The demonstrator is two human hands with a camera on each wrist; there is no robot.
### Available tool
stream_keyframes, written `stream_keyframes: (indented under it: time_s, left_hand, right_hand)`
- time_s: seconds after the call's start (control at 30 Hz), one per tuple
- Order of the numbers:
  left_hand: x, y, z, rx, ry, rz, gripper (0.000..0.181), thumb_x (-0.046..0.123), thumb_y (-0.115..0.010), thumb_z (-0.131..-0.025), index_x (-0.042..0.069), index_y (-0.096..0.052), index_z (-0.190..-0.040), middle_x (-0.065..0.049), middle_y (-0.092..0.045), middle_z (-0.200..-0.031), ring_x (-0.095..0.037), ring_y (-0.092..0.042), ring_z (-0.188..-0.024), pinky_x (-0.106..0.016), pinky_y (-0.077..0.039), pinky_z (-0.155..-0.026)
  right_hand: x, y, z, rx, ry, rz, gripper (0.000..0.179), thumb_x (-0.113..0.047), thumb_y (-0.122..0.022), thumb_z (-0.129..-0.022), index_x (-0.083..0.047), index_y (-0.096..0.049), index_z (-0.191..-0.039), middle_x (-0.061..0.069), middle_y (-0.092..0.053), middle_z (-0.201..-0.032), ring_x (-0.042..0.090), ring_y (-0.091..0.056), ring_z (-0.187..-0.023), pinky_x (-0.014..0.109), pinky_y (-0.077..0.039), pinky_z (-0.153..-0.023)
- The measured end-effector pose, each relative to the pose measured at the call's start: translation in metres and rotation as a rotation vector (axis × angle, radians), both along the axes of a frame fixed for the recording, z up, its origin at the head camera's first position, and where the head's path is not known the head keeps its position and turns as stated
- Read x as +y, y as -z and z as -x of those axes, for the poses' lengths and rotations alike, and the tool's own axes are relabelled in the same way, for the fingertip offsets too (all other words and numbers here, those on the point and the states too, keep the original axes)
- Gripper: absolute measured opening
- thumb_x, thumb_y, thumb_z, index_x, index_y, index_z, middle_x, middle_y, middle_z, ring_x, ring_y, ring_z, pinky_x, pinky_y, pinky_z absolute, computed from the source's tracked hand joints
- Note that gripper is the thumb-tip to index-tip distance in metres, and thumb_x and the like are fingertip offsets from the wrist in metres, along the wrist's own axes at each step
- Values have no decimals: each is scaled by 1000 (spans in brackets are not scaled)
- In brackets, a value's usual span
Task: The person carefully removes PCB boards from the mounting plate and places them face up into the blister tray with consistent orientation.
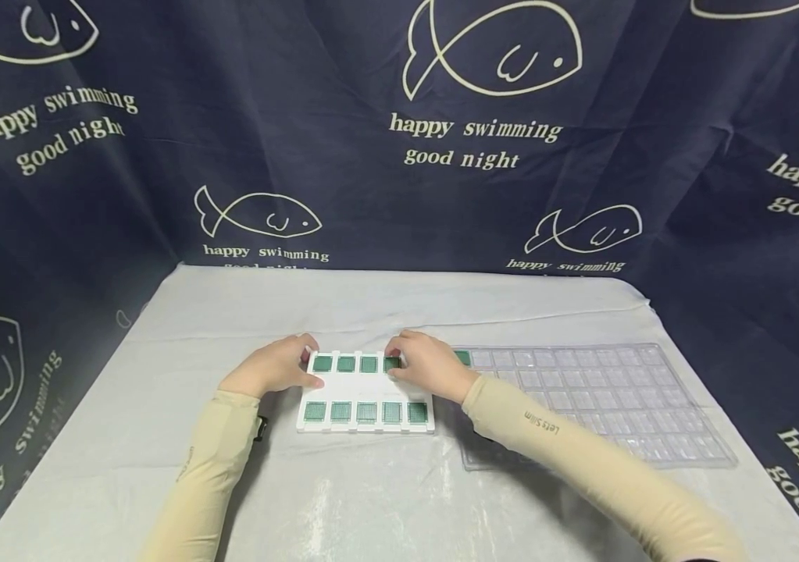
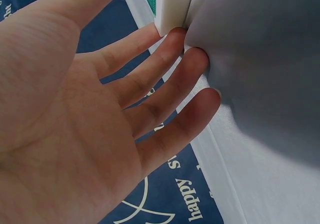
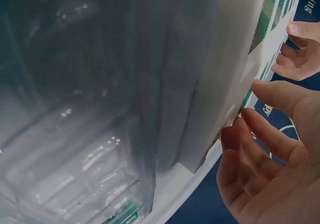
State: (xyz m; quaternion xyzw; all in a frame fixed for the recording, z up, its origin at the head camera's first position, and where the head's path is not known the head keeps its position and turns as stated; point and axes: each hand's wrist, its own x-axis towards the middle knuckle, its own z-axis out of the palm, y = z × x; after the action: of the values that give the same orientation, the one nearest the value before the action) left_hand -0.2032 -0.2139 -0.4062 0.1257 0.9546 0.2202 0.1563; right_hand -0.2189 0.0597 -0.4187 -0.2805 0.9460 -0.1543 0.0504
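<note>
A white tray [image 1: 353, 388] carries two rows of small green perforated circuit boards, the near row including one board [image 1: 366, 412] at its middle. My left hand [image 1: 276, 365] holds the tray's left end, thumb over the top and fingers along the side; in the left wrist view its fingertips [image 2: 175, 33] meet the white edge. At the far row my right hand [image 1: 430, 365] pinches a green circuit board [image 1: 391, 364] between thumb and index finger, the board still at its slot. That hand covers the far right corner of the tray.
To the right lies a clear plastic compartment tray [image 1: 599, 400], partly under my right forearm. One green board [image 1: 463, 357] sits in its far left compartment. White cloth [image 1: 371, 499] covers the table, and a dark blue printed curtain [image 1: 371, 211] hangs behind and at both sides.
</note>
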Motion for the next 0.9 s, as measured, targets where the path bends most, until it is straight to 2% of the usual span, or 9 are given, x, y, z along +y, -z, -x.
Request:
stream_keyframes:
  time_s: [0.57, 0.9]
  left_hand:
    - [2, -2, -1, -5, -1, 17, 59, 28, -84, -82, 3, -57, -127, -16, -68, -121, -30, -65, -110, -53, -51, -101]
    - [1, -2, -1, -12, -6, 3, 59, 27, -85, -81, 2, -57, -127, -15, -69, -119, -26, -64, -104, -51, -51, -98]
  right_hand:
    - [-1, 0, -1, 14, -2, -21, 36, -27, -81, -87, -13, -71, -119, 0, -70, -110, 15, -66, -92, 34, -58, -81]
    - [-2, 1, 0, 23, 2, -36, 35, -27, -81, -87, -14, -72, -118, -1, -70, -110, 13, -65, -90, 33, -58, -80]
